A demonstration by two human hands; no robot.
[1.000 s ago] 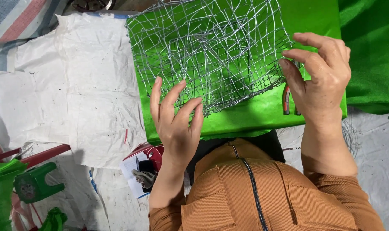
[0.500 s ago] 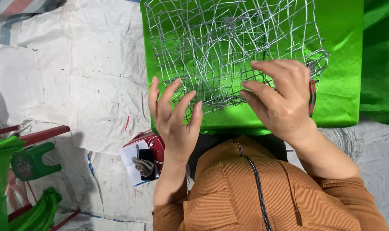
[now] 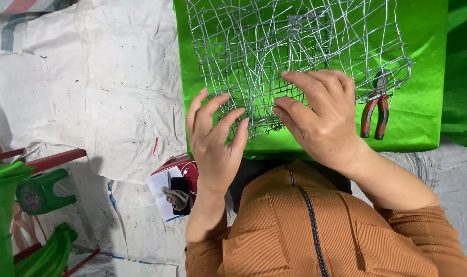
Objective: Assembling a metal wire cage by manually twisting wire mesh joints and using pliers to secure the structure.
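We note right hand (image 3: 323, 120) shifted left off pliers onto near edge of wire mesh panel (image 3: 295, 56) since earlier frame; fingers spread, flat, gripping nothing. Left hand (image 3: 213, 141) open, fingertips touching mesh's near-left corner. Mesh lies flat on green sheet (image 3: 423, 31), long axis left-right. Red-handled pliers (image 3: 374, 110) uncovered at mesh's right edge, jaws pointing away. White sacking (image 3: 90, 92) open at left.

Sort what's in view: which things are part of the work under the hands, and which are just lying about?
In the work: wire mesh; left hand and right hand at its near edge; green board beneath; red-handled pliers.

Lying about: white sheeting; green stool; red pouch; striped cloth.
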